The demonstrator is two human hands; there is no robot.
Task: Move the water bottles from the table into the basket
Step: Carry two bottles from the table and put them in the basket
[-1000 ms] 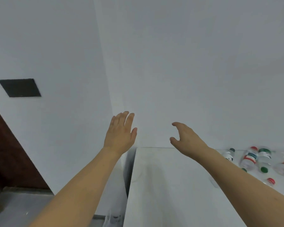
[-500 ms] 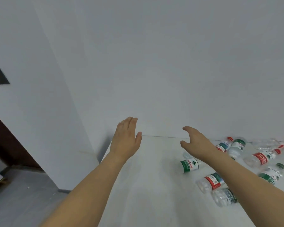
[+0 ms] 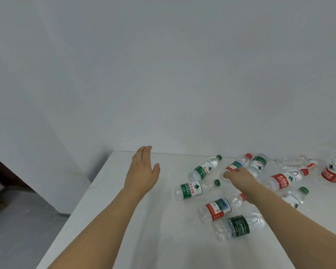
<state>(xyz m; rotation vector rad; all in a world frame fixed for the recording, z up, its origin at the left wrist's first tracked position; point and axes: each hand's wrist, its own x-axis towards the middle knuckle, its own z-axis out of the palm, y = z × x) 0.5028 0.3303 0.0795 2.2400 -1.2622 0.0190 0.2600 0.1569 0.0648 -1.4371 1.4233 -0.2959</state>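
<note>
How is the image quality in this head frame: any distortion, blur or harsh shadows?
Head view: wide-angle bending curves the table edges; light is soft and even, with only faint shadows; the right hand is slightly smeared over the bottles; the left hand and near labels stay readable.

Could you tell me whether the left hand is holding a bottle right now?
No, the left hand hovers open over the bare white table, well apart from the bottles.
</note>
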